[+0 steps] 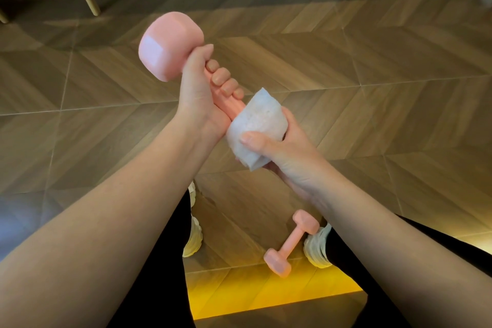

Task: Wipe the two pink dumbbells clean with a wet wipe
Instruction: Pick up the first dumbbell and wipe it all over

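We're mid-wipe on the first dumbbell (170, 45): our left hand (198, 98) curls its fingers tight round the handle and holds it up at a slant in front of us. Our right hand (285, 149) wraps the wet wipe (259, 120) round the lower head, thumb pinning the cloth on. We'd call it halfway at best. The second dumbbell (291, 242) lies on the wooden floor (372, 74) just beside our right shoe (318, 247), and we can't tell if it's been cleaned. The held one looks smooth, pale pink, with a blocky faceted head catching the light; the white wipe is folded, pink showing faintly through.
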`<control>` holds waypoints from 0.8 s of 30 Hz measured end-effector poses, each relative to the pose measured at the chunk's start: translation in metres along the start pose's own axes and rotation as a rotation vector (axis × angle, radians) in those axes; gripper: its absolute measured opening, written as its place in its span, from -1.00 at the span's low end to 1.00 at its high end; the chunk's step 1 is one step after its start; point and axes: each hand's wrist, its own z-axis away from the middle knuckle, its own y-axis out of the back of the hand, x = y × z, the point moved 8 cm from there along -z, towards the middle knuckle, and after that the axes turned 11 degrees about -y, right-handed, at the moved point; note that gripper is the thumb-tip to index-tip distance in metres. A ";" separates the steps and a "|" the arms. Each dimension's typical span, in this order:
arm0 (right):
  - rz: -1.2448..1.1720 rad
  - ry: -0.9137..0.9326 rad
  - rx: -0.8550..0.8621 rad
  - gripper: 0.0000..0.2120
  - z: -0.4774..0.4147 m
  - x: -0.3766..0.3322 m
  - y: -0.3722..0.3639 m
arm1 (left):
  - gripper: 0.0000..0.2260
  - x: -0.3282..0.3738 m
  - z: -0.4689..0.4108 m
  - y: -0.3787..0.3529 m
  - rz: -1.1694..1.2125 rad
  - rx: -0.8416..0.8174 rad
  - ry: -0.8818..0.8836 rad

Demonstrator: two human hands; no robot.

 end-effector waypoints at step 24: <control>-0.019 0.074 -0.089 -0.29 0.006 -0.008 -0.006 | -0.64 0.010 -0.004 0.007 0.083 0.043 0.002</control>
